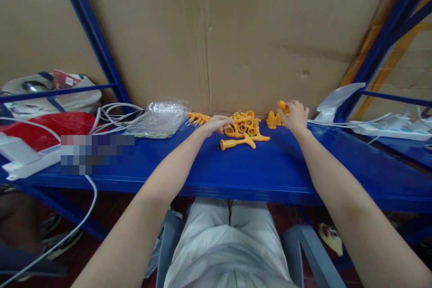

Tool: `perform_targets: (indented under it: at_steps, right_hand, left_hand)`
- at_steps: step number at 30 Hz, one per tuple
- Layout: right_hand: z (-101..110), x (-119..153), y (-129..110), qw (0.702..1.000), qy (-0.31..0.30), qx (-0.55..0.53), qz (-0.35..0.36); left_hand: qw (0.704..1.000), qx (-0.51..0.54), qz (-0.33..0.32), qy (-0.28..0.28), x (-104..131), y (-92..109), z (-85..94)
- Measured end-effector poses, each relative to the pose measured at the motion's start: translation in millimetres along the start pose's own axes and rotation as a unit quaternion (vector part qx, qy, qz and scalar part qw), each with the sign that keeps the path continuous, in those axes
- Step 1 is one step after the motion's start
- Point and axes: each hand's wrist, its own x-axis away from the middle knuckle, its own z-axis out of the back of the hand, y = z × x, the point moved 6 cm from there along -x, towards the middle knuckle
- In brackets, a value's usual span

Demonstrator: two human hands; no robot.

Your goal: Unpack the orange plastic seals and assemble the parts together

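Observation:
Several yellow plastic parts with round, cup-like ends lie in a pile (249,122) at the back middle of the blue table. In front of the pile lies a yellow T-shaped part (238,143). My left hand (218,124) is at the pile's left side, its fingers over the parts; whether it grips one is hidden. Behind its wrist are more yellow pieces (199,118) with small metal bits. Further right, my right hand (294,114) is closed round a yellow piece (282,107), held just above a small group of upright yellow pieces (274,120).
Clear plastic bags (160,119) lie left of the pile. White cables and a power strip (32,164) are at the far left by a red bag (50,128). Another power strip (391,129) sits at right. Cardboard (253,45) stands behind, between blue posts.

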Motion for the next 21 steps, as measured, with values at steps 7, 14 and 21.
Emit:
perform_targets:
  at_steps: [7,14,21]
  right_hand:
    - [-10,20,54,0.971,-0.114,0.039,-0.209]
    - [-36,25,73,0.939,-0.233,0.009,-0.252]
    - [-45,24,75,0.941,-0.24,0.002,-0.237]
  left_hand:
    - [0.993,-0.072,-0.046,0.085,-11,-2,5.4]
    - [0.935,-0.305,-0.1,0.15,-8,7,8.2]
    - [0.87,-0.424,-0.133,0.213,13,25,9.4]
